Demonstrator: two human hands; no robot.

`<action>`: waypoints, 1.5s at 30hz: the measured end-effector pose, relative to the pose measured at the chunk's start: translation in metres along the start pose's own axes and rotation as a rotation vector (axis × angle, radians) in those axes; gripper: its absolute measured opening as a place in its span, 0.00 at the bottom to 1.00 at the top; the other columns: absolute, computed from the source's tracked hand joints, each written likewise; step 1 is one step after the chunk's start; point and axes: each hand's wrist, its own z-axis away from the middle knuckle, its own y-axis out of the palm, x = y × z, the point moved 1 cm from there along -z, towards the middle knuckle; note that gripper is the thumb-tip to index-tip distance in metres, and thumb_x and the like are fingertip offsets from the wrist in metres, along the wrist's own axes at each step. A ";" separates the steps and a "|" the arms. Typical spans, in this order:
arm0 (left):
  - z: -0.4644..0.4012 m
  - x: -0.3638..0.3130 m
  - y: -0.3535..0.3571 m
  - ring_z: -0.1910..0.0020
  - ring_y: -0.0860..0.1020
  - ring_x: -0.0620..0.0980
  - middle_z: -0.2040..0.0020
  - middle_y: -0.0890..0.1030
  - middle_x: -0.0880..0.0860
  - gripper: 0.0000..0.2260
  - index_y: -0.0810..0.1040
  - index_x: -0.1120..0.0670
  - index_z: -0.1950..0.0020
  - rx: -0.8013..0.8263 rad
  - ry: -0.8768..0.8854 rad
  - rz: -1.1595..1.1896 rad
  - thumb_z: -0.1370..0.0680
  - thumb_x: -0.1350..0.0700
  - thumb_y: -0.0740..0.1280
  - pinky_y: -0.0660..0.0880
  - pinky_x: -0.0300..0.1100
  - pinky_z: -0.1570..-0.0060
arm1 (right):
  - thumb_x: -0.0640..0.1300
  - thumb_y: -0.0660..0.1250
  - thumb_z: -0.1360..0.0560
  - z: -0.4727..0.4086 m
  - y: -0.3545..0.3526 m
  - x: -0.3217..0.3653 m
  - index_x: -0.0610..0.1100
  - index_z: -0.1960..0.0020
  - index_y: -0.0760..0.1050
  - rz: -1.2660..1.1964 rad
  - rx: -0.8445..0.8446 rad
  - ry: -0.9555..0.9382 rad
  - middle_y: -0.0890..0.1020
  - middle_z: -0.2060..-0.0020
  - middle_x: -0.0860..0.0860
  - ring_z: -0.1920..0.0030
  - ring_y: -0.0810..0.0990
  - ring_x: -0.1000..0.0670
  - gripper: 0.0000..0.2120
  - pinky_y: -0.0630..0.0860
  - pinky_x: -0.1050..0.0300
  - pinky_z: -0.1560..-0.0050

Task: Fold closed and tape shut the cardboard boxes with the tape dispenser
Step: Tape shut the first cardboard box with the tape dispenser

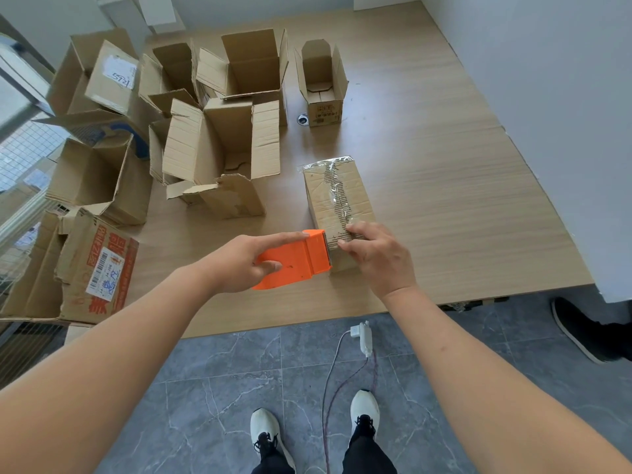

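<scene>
Smooth orange plastic tape dispenser (294, 260) gripped in left hand (236, 265), blade against near end of corrugated cardboard box (337, 200) (glossy clear tape along seam); right hand (378, 258) pinching tape there, on wood-grain table (461, 200).

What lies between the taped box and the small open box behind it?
Only bare table between the taped box and the small open box, per the head view.
</scene>
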 end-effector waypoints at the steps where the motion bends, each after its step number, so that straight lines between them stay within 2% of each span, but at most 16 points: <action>1: 0.000 0.001 0.001 0.66 0.75 0.45 0.56 0.80 0.50 0.32 0.62 0.22 0.29 0.003 0.004 0.009 0.18 0.57 0.67 0.75 0.36 0.63 | 0.40 0.77 0.26 0.000 0.000 0.001 0.45 0.55 0.88 0.003 0.003 0.010 0.86 0.46 0.46 0.45 0.83 0.41 0.01 0.83 0.45 0.59; 4: 0.000 0.003 0.004 0.65 0.75 0.44 0.58 0.79 0.48 0.32 0.63 0.22 0.28 -0.013 0.010 0.034 0.18 0.57 0.67 0.75 0.36 0.63 | 0.46 0.75 0.25 -0.008 -0.004 0.005 0.47 0.54 0.87 -0.010 0.029 0.088 0.84 0.44 0.51 0.43 0.81 0.45 0.03 0.83 0.46 0.56; 7: -0.001 0.007 0.005 0.63 0.76 0.43 0.57 0.79 0.47 0.32 0.63 0.23 0.28 -0.015 0.018 0.054 0.18 0.57 0.68 0.76 0.35 0.61 | 0.55 0.70 0.22 -0.017 -0.004 0.012 0.54 0.36 0.82 -0.017 0.103 0.247 0.79 0.34 0.53 0.34 0.76 0.49 0.16 0.80 0.46 0.42; 9: 0.000 0.009 0.004 0.61 0.77 0.46 0.55 0.81 0.49 0.32 0.62 0.23 0.28 -0.007 0.015 0.068 0.18 0.56 0.68 0.78 0.39 0.59 | 0.57 0.67 0.20 -0.022 0.000 0.015 0.55 0.28 0.75 0.020 0.176 0.372 0.70 0.24 0.50 0.24 0.66 0.47 0.22 0.73 0.46 0.31; 11: 0.003 0.011 0.003 0.61 0.77 0.49 0.54 0.81 0.51 0.31 0.62 0.23 0.28 0.006 0.008 0.067 0.18 0.56 0.68 0.78 0.42 0.58 | 0.57 0.66 0.19 -0.025 0.005 0.018 0.54 0.26 0.73 0.057 0.215 0.435 0.63 0.20 0.50 0.20 0.58 0.47 0.23 0.66 0.48 0.26; 13: 0.007 0.015 0.002 0.61 0.77 0.50 0.53 0.82 0.51 0.31 0.61 0.23 0.27 0.014 0.000 0.068 0.18 0.55 0.67 0.79 0.43 0.58 | 0.58 0.65 0.19 -0.027 0.007 0.021 0.53 0.25 0.72 0.079 0.238 0.443 0.61 0.19 0.49 0.19 0.55 0.47 0.24 0.64 0.49 0.24; 17: 0.012 0.021 0.001 0.58 0.79 0.54 0.48 0.82 0.52 0.31 0.61 0.24 0.27 0.010 -0.029 0.119 0.18 0.55 0.68 0.80 0.46 0.55 | 0.68 0.63 0.22 -0.025 0.008 0.021 0.54 0.23 0.68 0.122 0.291 0.428 0.58 0.18 0.49 0.18 0.51 0.46 0.32 0.63 0.48 0.24; 21: 0.027 0.037 -0.004 0.57 0.78 0.58 0.42 0.81 0.47 0.31 0.65 0.25 0.27 -0.011 -0.078 0.173 0.18 0.58 0.68 0.80 0.49 0.53 | 0.69 0.63 0.23 -0.025 0.009 0.020 0.54 0.23 0.68 0.115 0.286 0.431 0.57 0.18 0.48 0.18 0.50 0.45 0.34 0.63 0.47 0.24; 24: 0.027 0.038 -0.007 0.66 0.73 0.47 0.50 0.81 0.49 0.31 0.65 0.24 0.28 -0.025 -0.080 0.168 0.18 0.58 0.68 0.78 0.42 0.60 | 0.72 0.63 0.25 -0.026 0.012 0.023 0.53 0.23 0.69 0.127 0.264 0.439 0.58 0.19 0.47 0.18 0.50 0.44 0.37 0.64 0.45 0.23; 26: 0.020 0.032 -0.009 0.66 0.74 0.41 0.59 0.79 0.46 0.31 0.64 0.22 0.29 -0.035 -0.106 0.119 0.18 0.57 0.68 0.74 0.33 0.65 | 0.73 0.64 0.27 -0.027 0.012 0.026 0.52 0.23 0.69 0.139 0.273 0.441 0.59 0.19 0.47 0.18 0.50 0.44 0.40 0.63 0.46 0.24; 28: 0.010 0.023 -0.012 0.66 0.75 0.39 0.60 0.77 0.43 0.31 0.63 0.21 0.30 -0.033 -0.150 0.053 0.19 0.56 0.68 0.72 0.31 0.66 | 0.72 0.66 0.27 -0.028 0.012 0.026 0.53 0.23 0.69 0.154 0.277 0.441 0.59 0.19 0.47 0.18 0.50 0.44 0.39 0.64 0.47 0.24; 31: -0.003 0.006 -0.009 0.63 0.76 0.39 0.52 0.79 0.44 0.31 0.64 0.24 0.28 -0.022 -0.218 -0.005 0.20 0.55 0.67 0.69 0.34 0.63 | 0.69 0.69 0.27 -0.029 0.013 0.030 0.52 0.24 0.71 0.159 0.260 0.446 0.61 0.19 0.46 0.18 0.51 0.43 0.37 0.65 0.47 0.25; 34: -0.019 -0.012 -0.005 0.44 0.78 0.50 0.35 0.78 0.51 0.30 0.66 0.31 0.25 0.006 -0.251 -0.041 0.22 0.56 0.66 0.70 0.40 0.52 | 0.67 0.71 0.28 -0.032 0.015 0.036 0.51 0.25 0.72 0.166 0.258 0.481 0.62 0.20 0.46 0.18 0.52 0.44 0.36 0.68 0.47 0.28; 37: -0.033 -0.030 -0.008 0.32 0.74 0.54 0.28 0.74 0.51 0.29 0.68 0.37 0.24 0.040 -0.299 -0.090 0.23 0.57 0.66 0.69 0.40 0.45 | 0.65 0.72 0.29 -0.036 0.019 0.041 0.49 0.26 0.73 0.195 0.247 0.508 0.63 0.20 0.45 0.18 0.53 0.42 0.36 0.69 0.47 0.28; 41: -0.034 -0.049 -0.011 0.32 0.74 0.55 0.27 0.74 0.51 0.29 0.72 0.42 0.25 0.014 -0.382 -0.082 0.26 0.58 0.63 0.73 0.45 0.41 | 0.65 0.69 0.29 -0.038 0.024 0.050 0.47 0.26 0.72 0.258 0.239 0.517 0.63 0.20 0.43 0.19 0.55 0.40 0.37 0.69 0.47 0.28; 45: -0.033 -0.058 -0.013 0.37 0.77 0.56 0.30 0.76 0.53 0.28 0.73 0.42 0.26 0.011 -0.469 0.009 0.26 0.58 0.64 0.77 0.46 0.43 | 0.64 0.69 0.28 -0.037 0.026 0.053 0.45 0.25 0.71 0.315 0.250 0.488 0.63 0.21 0.41 0.20 0.57 0.38 0.37 0.71 0.44 0.30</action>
